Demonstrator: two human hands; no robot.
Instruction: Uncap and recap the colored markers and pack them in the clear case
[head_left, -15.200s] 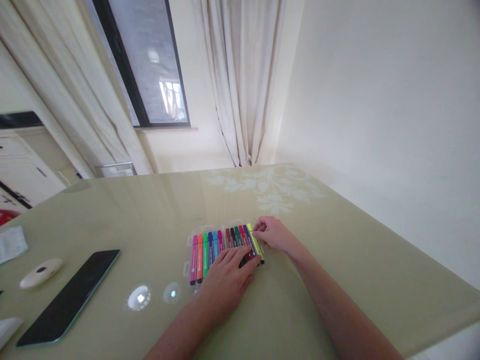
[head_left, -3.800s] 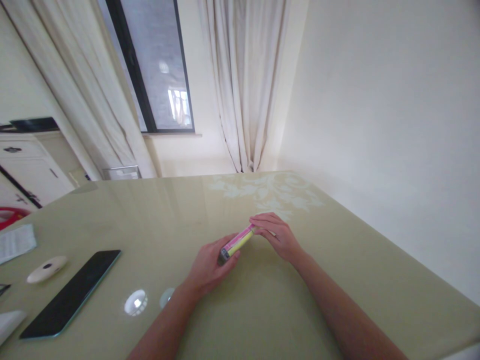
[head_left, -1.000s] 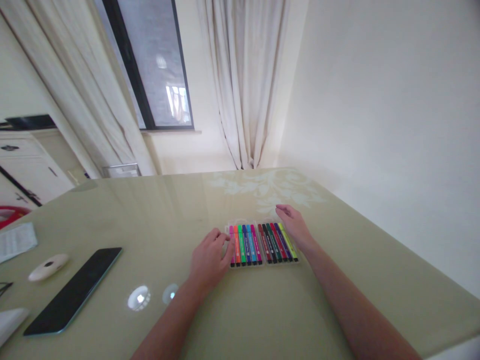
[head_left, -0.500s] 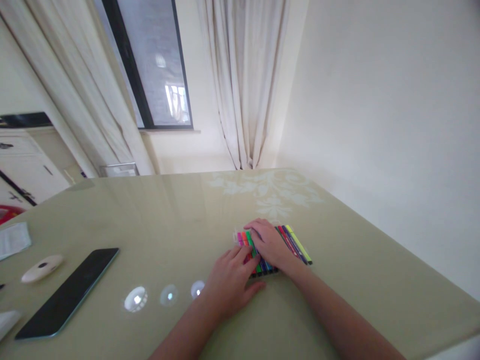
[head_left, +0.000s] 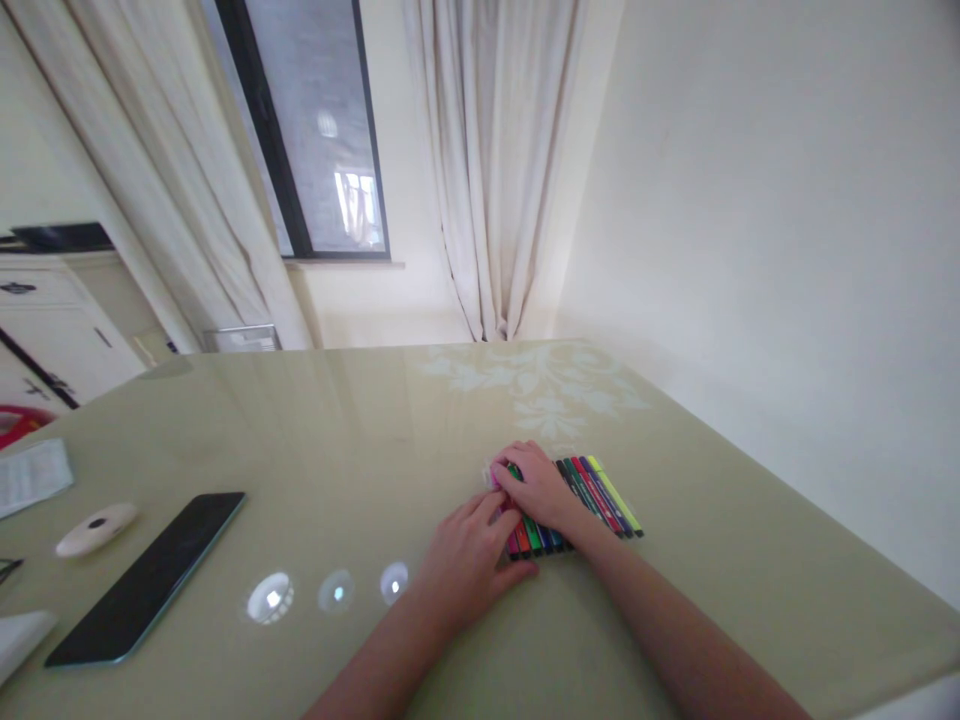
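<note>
Markers: a coloured row (head_left: 596,495) in a clear case (head_left: 487,472), lying flat on the table (head_left: 337,430), in front of the wearer and slightly right; black ends face the wearer.
Left hand: (head_left: 469,560) palm down, fingers bent over the near-left part of the row, thumb stretched out along the near side; can't tell whether it grips or just presses.
Right hand: (head_left: 540,490) laid across the far-left and middle part, fingers curled at the pink and green tops; grip on any marker hidden, can't tell.
Yellow marker: (head_left: 616,495) outermost on the right, untouched, beside the purple and red ones.
Hidden bit: middle colours covered by right hand and wrist.
Step in hand: looks like settling or straightening the left-end markers, both hands together.
Next move calls for: probably light, even fingertip pressure so neighbours don't get nudged, with the case kept steady on the smooth top.
Table left side: dark tablet-like slab (head_left: 150,580), pale oval object (head_left: 97,530), paper sheet (head_left: 34,478); all well apart from the hands.
</note>
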